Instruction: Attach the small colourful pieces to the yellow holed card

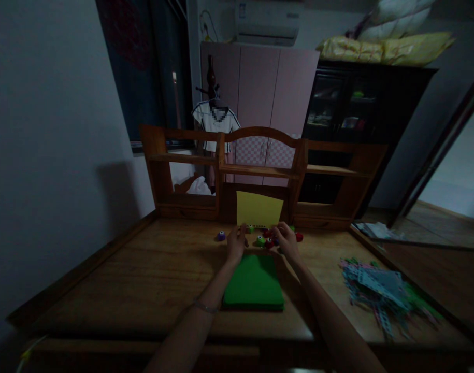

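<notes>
Just beyond a stack of green sheets [254,285], both my hands hover low among small toys with eye shapes. My left hand [235,246] has its thumb and fingers apart, beside a green toy [251,228] and to the right of a purple toy [221,236]. Bent but apart, the fingers of my right hand [288,242] are close to a red toy [269,243] and other small red pieces; contact is hard to make out in the dim light. Another green toy [260,241] sits between the hands. Behind them a yellow sheet [259,208] stands upright.
A wooden shelf unit [260,169] rises along the back of the wooden desk [155,280]. On the right lies a tangled pile of blue, pink and green perforated pieces [380,287]. A wall [58,171] closes off the left side.
</notes>
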